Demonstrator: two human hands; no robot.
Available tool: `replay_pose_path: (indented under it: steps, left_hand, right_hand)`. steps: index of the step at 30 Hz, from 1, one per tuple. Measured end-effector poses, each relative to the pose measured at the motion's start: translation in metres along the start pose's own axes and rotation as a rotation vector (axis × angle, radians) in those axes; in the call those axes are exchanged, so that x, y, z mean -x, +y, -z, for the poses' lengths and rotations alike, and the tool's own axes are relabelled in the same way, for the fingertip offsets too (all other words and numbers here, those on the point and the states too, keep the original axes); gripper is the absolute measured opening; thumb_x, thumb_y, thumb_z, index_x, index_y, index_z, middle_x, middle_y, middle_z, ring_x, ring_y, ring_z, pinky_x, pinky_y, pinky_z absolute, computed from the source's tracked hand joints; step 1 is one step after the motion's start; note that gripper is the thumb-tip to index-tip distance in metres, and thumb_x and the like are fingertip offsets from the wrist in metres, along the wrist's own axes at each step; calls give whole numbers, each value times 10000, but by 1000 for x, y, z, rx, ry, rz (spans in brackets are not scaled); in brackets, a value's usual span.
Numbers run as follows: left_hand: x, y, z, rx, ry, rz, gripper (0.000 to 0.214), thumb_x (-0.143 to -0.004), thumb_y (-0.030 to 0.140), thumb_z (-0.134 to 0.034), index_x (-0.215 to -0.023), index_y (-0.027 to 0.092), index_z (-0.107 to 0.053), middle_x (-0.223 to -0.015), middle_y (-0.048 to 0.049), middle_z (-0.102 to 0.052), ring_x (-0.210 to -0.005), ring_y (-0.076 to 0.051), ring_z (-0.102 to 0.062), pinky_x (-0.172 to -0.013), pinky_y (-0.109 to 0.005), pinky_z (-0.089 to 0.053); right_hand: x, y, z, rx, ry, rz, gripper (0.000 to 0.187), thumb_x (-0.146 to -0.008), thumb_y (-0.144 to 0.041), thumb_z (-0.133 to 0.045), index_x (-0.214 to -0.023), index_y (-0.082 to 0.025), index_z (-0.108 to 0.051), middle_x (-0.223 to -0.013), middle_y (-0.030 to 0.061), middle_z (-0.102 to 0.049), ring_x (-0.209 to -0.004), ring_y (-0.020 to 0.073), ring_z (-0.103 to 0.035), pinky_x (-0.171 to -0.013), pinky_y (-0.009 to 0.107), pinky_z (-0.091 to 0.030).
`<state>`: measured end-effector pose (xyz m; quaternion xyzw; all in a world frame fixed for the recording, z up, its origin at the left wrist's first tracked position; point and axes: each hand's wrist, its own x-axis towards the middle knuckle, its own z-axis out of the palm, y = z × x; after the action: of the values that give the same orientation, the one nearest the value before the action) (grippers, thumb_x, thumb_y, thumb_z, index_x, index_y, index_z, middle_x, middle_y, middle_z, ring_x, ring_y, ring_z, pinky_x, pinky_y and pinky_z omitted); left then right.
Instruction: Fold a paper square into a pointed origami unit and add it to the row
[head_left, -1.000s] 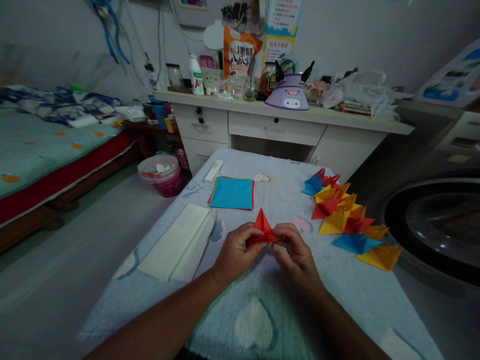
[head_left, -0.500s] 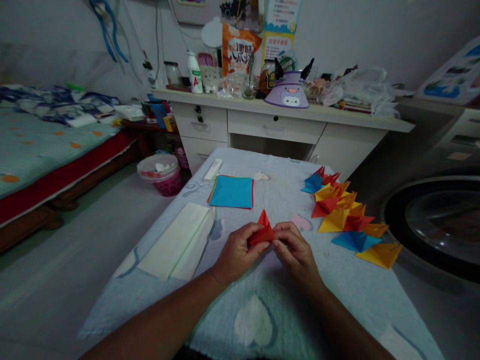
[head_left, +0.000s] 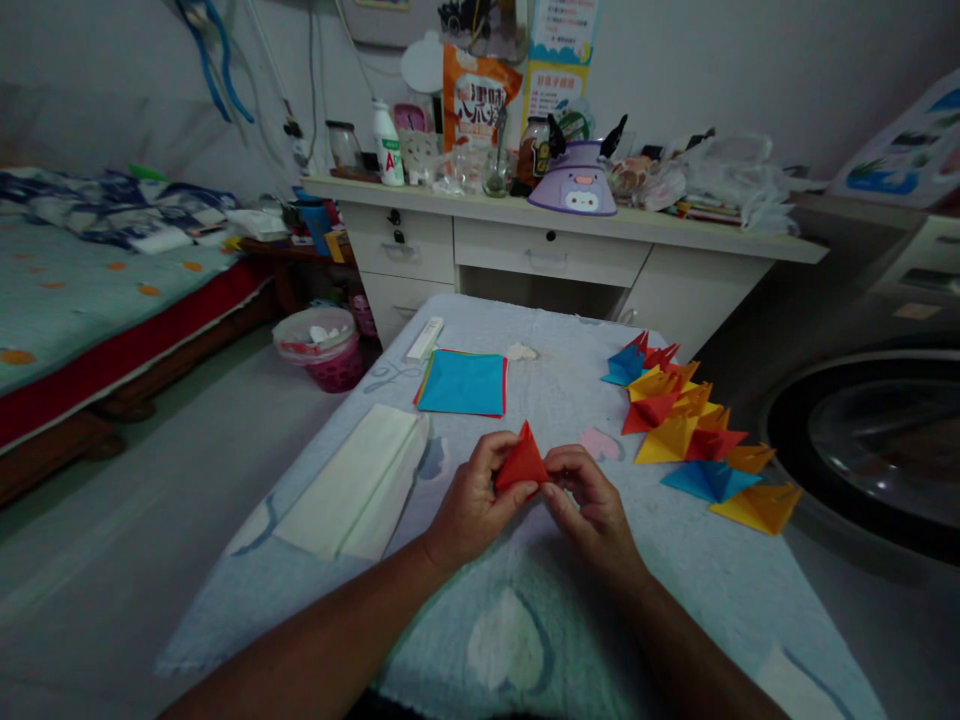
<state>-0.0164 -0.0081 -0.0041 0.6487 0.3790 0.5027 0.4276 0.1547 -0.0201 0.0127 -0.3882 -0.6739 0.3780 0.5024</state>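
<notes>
A folded piece of red origami paper (head_left: 523, 464), pointed at the top, is held up between both hands over the table. My left hand (head_left: 476, 497) grips its left side, thumb along the lower edge and fingers behind. My right hand (head_left: 589, 500) pinches the lower right corner with thumb and forefinger. Beyond the hands lies a stack of square coloured paper (head_left: 463, 383), blue on top with red and yellow edges showing. Along the table's right side stand several folded paper figures (head_left: 670, 440) in yellow, red, orange and blue.
A pale folded cloth or paper (head_left: 352, 480) lies at the left of the cloth-covered table (head_left: 510, 640). Behind it are a white box (head_left: 425, 340) and a crumpled scrap (head_left: 521, 352). A washing machine (head_left: 885, 330) stands right, a pink bin (head_left: 330, 365) left, a cluttered desk (head_left: 555, 240) behind.
The left fingers have shifted up and back, so more of the red paper's front face shows, now a broad flat triangle. The right hand keeps its pinch at the corner.
</notes>
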Motion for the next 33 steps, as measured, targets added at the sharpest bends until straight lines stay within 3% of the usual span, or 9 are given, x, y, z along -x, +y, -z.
replay_pose_path:
  steps: [3,6,10,14,20,25,28,33]
  left_hand:
    - [-2,5,0,55,-51,56,587,-827,194,-637,-1339,246,-356,-913,-9,-683,-753,-134,-637,-712,-243,-472]
    - [-3,8,-1,83,-125,121,657,-796,197,-663,-1371,236,-348,-846,6,-663,-726,-134,-620,-681,-235,-454]
    - [-3,6,-3,112,-223,190,562,-774,154,-635,-1298,219,-442,-812,16,-639,-690,-122,-594,-629,-214,-430]
    - [-3,1,-4,174,-240,244,458,-771,152,-635,-1202,210,-491,-900,-14,-667,-739,-133,-617,-643,-216,-447]
    - [-7,-2,-2,253,-290,275,269,-847,346,-635,-1021,143,-609,-877,-34,-661,-743,-136,-608,-649,-223,-440]
    - [-7,-4,-3,319,-328,336,329,-838,421,-657,-979,126,-689,-864,-54,-693,-725,-143,-617,-644,-232,-443]
    - [-6,-6,-3,410,-385,364,353,-825,424,-680,-1015,127,-690,-942,-75,-702,-800,-161,-635,-724,-260,-468]
    - [-4,-7,-2,401,-425,396,422,-784,473,-712,-992,109,-666,-893,-69,-679,-801,-175,-622,-752,-293,-467]
  right_hand:
    - [2,3,1,-104,35,-93,151,-928,-342,-541,-1033,-242,-584,-941,31,-553,-847,170,-546,-743,302,-456]
    - [0,4,4,-147,28,-162,181,-940,-368,-519,-969,-220,-618,-832,11,-535,-737,149,-515,-671,279,-429]
    - [-3,3,6,-190,-29,-201,209,-917,-373,-560,-852,-194,-646,-772,1,-536,-698,139,-500,-645,264,-410]
    - [-4,3,6,-222,-29,-236,200,-896,-369,-594,-840,-191,-664,-764,0,-565,-692,137,-510,-637,257,-409]
    - [-4,4,5,-227,8,-225,193,-880,-361,-616,-810,-189,-672,-715,-5,-566,-654,131,-499,-607,250,-405]
    - [-2,10,7,-289,0,-267,170,-872,-360,-631,-858,-197,-680,-693,-16,-566,-631,122,-487,-595,245,-394]
    - [-1,14,8,-348,-14,-303,162,-868,-348,-644,-835,-195,-686,-653,-24,-556,-605,111,-478,-583,237,-381]
    - [-1,16,9,-478,-52,-333,151,-847,-343,-673,-845,-197,-706,-648,-21,-573,-592,103,-481,-572,227,-382]
